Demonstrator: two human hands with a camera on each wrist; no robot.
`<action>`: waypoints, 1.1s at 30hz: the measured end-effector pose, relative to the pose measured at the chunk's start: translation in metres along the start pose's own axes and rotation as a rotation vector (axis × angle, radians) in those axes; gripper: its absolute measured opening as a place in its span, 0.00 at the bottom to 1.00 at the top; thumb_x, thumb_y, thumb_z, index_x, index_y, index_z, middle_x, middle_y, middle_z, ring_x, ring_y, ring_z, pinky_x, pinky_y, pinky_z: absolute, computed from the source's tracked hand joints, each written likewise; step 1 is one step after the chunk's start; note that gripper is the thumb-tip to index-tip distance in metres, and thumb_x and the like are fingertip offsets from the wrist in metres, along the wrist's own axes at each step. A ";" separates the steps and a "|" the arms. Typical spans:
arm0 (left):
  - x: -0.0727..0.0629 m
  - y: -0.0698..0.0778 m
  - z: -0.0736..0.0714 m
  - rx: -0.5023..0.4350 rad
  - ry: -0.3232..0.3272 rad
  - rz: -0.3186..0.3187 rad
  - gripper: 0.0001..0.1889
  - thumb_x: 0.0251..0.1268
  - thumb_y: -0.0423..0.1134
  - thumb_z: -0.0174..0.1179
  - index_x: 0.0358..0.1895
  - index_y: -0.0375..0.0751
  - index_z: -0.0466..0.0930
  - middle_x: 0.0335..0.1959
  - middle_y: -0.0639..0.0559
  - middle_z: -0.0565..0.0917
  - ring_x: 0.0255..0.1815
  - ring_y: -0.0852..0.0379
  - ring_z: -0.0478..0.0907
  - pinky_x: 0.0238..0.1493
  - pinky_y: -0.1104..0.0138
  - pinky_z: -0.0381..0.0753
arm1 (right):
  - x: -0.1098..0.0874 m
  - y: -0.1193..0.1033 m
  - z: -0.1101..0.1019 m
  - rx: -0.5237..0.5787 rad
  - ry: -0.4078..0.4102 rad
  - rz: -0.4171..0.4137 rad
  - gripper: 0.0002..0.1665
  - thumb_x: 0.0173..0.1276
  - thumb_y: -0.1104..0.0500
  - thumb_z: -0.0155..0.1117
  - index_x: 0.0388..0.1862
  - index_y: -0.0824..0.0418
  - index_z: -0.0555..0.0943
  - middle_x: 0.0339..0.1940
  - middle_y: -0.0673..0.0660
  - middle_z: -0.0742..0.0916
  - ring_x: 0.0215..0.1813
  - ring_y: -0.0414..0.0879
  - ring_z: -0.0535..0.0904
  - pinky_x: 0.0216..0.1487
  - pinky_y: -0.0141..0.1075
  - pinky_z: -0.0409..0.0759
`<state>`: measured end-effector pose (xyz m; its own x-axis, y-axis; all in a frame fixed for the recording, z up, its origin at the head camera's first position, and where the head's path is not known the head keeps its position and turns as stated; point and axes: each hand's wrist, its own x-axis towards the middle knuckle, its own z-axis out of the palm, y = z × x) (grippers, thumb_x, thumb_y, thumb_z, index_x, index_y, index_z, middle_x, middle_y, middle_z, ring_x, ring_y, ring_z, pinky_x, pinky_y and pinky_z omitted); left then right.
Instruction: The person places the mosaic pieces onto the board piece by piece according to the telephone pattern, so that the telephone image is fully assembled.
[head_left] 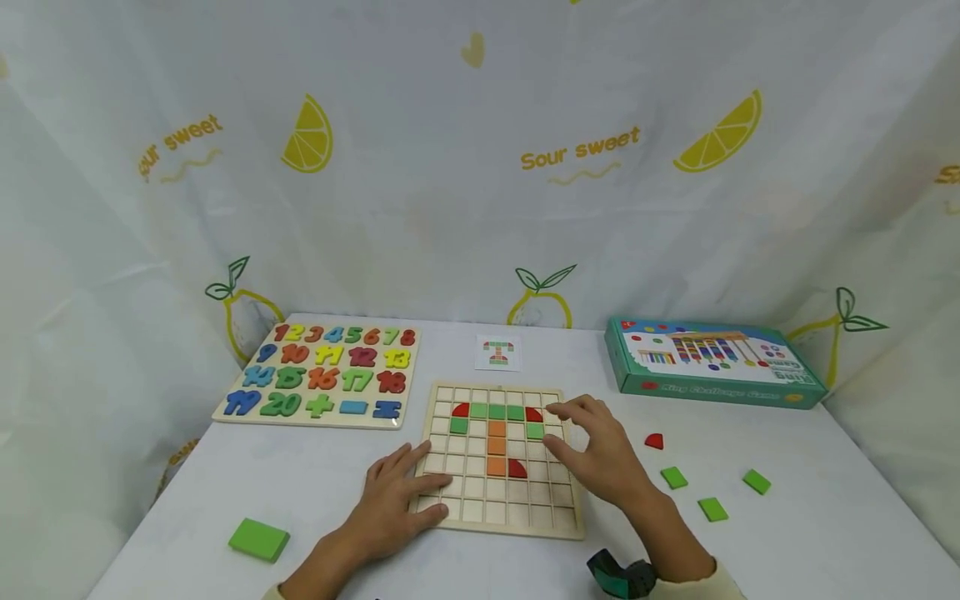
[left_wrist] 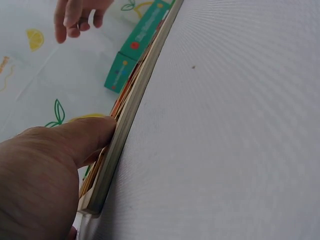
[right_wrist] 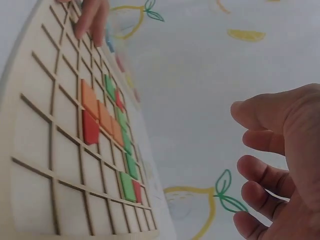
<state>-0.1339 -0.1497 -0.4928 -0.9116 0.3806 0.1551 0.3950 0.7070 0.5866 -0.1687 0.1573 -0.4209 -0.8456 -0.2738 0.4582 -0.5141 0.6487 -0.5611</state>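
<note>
A wooden grid board (head_left: 450,523) lies in front of me. Across its upper part runs a row of green squares (head_left: 497,412) with a red quarter-circle (head_left: 461,410) at each end, and one more green square sits below each end. Down the middle goes a column of orange squares (head_left: 497,446), with another red quarter-circle (head_left: 517,468) right of its bottom. My left hand (head_left: 390,508) rests on the board's left edge, fingers spread. Over the right edge hovers my right hand (head_left: 596,450), thumb and fingers apart, holding nothing; the right wrist view shows its loosely bent fingers (right_wrist: 262,172).
Right of the board lie a loose red quarter-circle (head_left: 655,441) and several green squares (head_left: 712,509). A thicker green block (head_left: 258,540) is at front left. Behind stand a number puzzle (head_left: 312,375), a pattern card (head_left: 498,353) and a game box (head_left: 712,362).
</note>
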 end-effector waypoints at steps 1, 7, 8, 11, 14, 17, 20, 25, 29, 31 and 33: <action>0.000 0.000 0.000 0.001 0.000 0.002 0.20 0.61 0.55 0.63 0.55 0.56 0.83 0.71 0.45 0.63 0.72 0.37 0.51 0.61 0.39 0.46 | 0.000 0.000 -0.006 -0.007 0.014 -0.013 0.23 0.57 0.63 0.74 0.53 0.61 0.82 0.43 0.51 0.80 0.48 0.49 0.73 0.43 0.50 0.74; 0.001 0.001 0.002 0.011 0.000 -0.002 0.20 0.61 0.55 0.63 0.55 0.56 0.83 0.71 0.45 0.63 0.72 0.37 0.51 0.61 0.39 0.46 | -0.002 0.007 -0.038 -0.059 0.110 -0.075 0.25 0.55 0.66 0.75 0.53 0.63 0.82 0.44 0.52 0.80 0.47 0.48 0.73 0.41 0.49 0.73; 0.001 0.001 0.003 0.012 0.001 -0.002 0.20 0.61 0.54 0.64 0.55 0.56 0.83 0.71 0.45 0.63 0.72 0.37 0.51 0.61 0.39 0.46 | -0.004 0.010 -0.042 -0.070 0.119 -0.075 0.25 0.55 0.66 0.74 0.54 0.63 0.81 0.44 0.53 0.80 0.47 0.48 0.73 0.41 0.49 0.73; 0.000 0.003 0.002 0.002 0.003 0.001 0.20 0.61 0.54 0.64 0.55 0.55 0.84 0.71 0.45 0.64 0.72 0.37 0.51 0.61 0.39 0.46 | -0.008 0.019 -0.056 -0.104 0.134 -0.040 0.27 0.56 0.65 0.74 0.56 0.63 0.80 0.45 0.56 0.80 0.48 0.50 0.73 0.41 0.50 0.72; 0.000 0.003 0.002 -0.004 -0.006 -0.001 0.20 0.61 0.55 0.63 0.56 0.55 0.83 0.71 0.45 0.63 0.72 0.37 0.51 0.61 0.38 0.46 | -0.014 0.034 -0.067 -0.125 0.134 0.011 0.29 0.56 0.64 0.74 0.58 0.63 0.78 0.47 0.59 0.79 0.50 0.54 0.72 0.42 0.52 0.71; 0.000 0.003 0.002 -0.002 -0.017 -0.007 0.21 0.62 0.56 0.62 0.56 0.56 0.83 0.72 0.45 0.63 0.72 0.38 0.50 0.62 0.38 0.46 | -0.020 0.052 -0.076 -0.134 0.133 0.073 0.30 0.58 0.63 0.73 0.60 0.63 0.77 0.48 0.61 0.78 0.52 0.58 0.70 0.45 0.56 0.69; 0.001 0.002 0.002 0.005 -0.016 -0.012 0.21 0.61 0.56 0.62 0.56 0.56 0.83 0.72 0.46 0.63 0.72 0.38 0.50 0.62 0.39 0.46 | -0.025 0.069 -0.082 -0.140 0.123 0.143 0.31 0.60 0.60 0.72 0.62 0.63 0.75 0.50 0.64 0.77 0.54 0.62 0.68 0.47 0.61 0.68; 0.002 0.000 0.002 0.010 -0.013 -0.015 0.21 0.61 0.57 0.62 0.56 0.57 0.83 0.72 0.46 0.63 0.72 0.38 0.51 0.61 0.38 0.46 | -0.031 0.095 -0.083 -0.145 0.077 0.256 0.33 0.64 0.57 0.69 0.65 0.66 0.71 0.52 0.68 0.76 0.54 0.65 0.67 0.47 0.61 0.67; 0.001 0.000 0.002 0.017 -0.015 -0.010 0.21 0.61 0.57 0.62 0.57 0.57 0.83 0.72 0.47 0.63 0.72 0.38 0.51 0.61 0.39 0.46 | -0.036 0.112 -0.080 -0.103 -0.002 0.368 0.34 0.67 0.52 0.64 0.67 0.67 0.68 0.55 0.70 0.74 0.55 0.66 0.65 0.49 0.61 0.67; 0.000 0.000 0.002 0.018 -0.015 -0.010 0.21 0.61 0.57 0.62 0.57 0.57 0.83 0.72 0.46 0.62 0.73 0.38 0.50 0.61 0.39 0.46 | -0.038 0.121 -0.078 -0.084 -0.053 0.427 0.36 0.68 0.49 0.63 0.68 0.66 0.67 0.57 0.71 0.73 0.57 0.67 0.64 0.49 0.62 0.67; 0.000 0.001 0.000 0.024 -0.016 -0.010 0.21 0.62 0.57 0.62 0.57 0.57 0.83 0.72 0.46 0.62 0.73 0.38 0.50 0.61 0.39 0.46 | -0.038 0.128 -0.075 -0.077 -0.103 0.465 0.38 0.68 0.47 0.62 0.69 0.66 0.66 0.57 0.72 0.73 0.57 0.69 0.63 0.49 0.64 0.67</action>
<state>-0.1333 -0.1493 -0.4926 -0.9137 0.3829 0.1364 0.3887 0.7247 0.5690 -0.1912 0.3035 -0.4585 -0.9952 -0.0084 0.0974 -0.0687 0.7689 -0.6356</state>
